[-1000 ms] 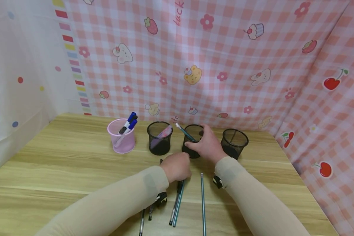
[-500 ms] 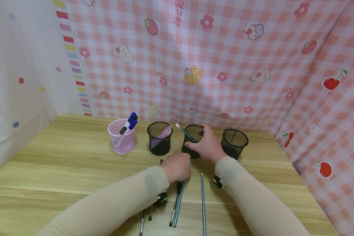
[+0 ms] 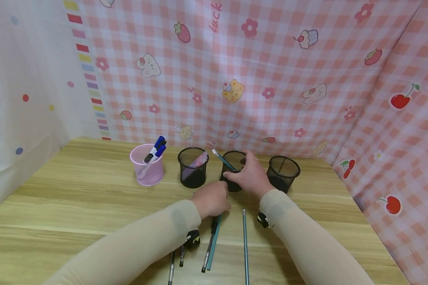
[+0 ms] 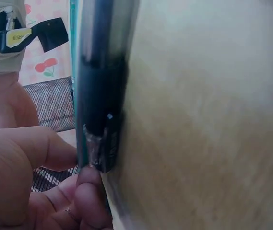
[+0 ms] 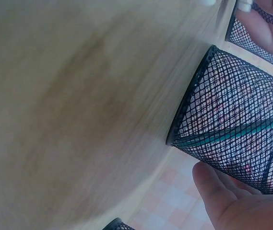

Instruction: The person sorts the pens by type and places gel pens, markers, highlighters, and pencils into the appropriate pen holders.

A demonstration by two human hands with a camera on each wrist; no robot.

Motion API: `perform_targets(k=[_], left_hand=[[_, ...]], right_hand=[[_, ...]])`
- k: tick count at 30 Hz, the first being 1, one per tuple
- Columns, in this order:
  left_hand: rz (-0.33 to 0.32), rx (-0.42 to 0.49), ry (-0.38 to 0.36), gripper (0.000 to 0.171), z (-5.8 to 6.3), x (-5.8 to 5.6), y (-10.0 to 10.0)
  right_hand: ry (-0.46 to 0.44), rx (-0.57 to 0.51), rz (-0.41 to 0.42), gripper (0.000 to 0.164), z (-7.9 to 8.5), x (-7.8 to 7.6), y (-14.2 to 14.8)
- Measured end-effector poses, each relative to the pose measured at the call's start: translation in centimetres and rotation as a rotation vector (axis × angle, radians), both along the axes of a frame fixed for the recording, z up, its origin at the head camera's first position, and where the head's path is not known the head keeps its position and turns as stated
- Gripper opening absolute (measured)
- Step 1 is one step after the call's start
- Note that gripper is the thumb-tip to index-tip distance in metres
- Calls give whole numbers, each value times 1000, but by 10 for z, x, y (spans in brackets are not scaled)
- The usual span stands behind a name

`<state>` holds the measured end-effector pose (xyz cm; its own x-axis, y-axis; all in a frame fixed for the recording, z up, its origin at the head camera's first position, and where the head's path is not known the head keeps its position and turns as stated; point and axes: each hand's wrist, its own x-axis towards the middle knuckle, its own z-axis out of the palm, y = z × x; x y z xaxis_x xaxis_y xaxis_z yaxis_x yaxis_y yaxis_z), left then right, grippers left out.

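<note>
My left hand [image 3: 211, 199] pinches a teal pencil [image 3: 214, 242] low over the table, just in front of a black mesh pencil cup [image 3: 233, 186]. Alongside that pencil runs a clear-barrelled pen [image 3: 208, 248] with a black cap, which looms large in the left wrist view. My right hand [image 3: 250, 174] holds the same cup by its right side and front rim, thumb toward the left. Another teal pencil [image 3: 222, 159] leans inside this cup, its white eraser end above the rim. Through the mesh, the right wrist view shows the leaning pencil as a green line.
Left of the held cup stand a black mesh cup [image 3: 193, 178] with a pinkish-purple item and a pink cup [image 3: 149, 174] with several markers. One more mesh cup [image 3: 283, 174] stands right. A teal pencil [image 3: 245, 245] and two pens [image 3: 171, 269] lie on the table [image 3: 75, 209].
My left hand has shifted slightly up and left, and the lower ends of the pinched pencil and the pen beside it have swung a little left. My right hand stays on the cup.
</note>
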<state>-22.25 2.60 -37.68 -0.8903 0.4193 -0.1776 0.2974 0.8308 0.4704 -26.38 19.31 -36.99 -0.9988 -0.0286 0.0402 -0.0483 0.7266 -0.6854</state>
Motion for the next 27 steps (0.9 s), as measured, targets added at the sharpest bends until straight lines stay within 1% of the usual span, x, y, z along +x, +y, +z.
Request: perform_targets(k=[1, 3, 5, 8, 11, 14, 18, 23, 27], left_hand=[[0, 17, 0, 19, 1, 0, -1], [1, 43, 8, 15, 3, -1, -4], [3, 74, 13, 16, 5, -2, -6], [17, 138, -2, 19, 9, -1, -10], [27, 208, -19, 26, 12, -1, -15], [32, 256, -21, 32, 14, -2, -19], [48, 318, -9, 33, 19, -3, -25], [79, 421, 13, 27, 27, -2, -34], [88, 509, 53, 23, 31, -1, -42]], right_hand=[[-2, 0, 0, 106, 0, 0, 0], [-4, 0, 1, 106, -1, 0, -1], [-7, 1, -2, 107, -1, -1, -1], [-9, 12, -9, 106, -2, -1, 0], [-8, 17, -17, 106, -2, -1, 0], [-13, 12, -18, 106, -2, -1, 1], [-23, 6, -14, 107, -1, -2, 1], [-22, 7, -8, 109, -1, -1, 0], [-26, -7, -13, 107, 0, -1, -1]])
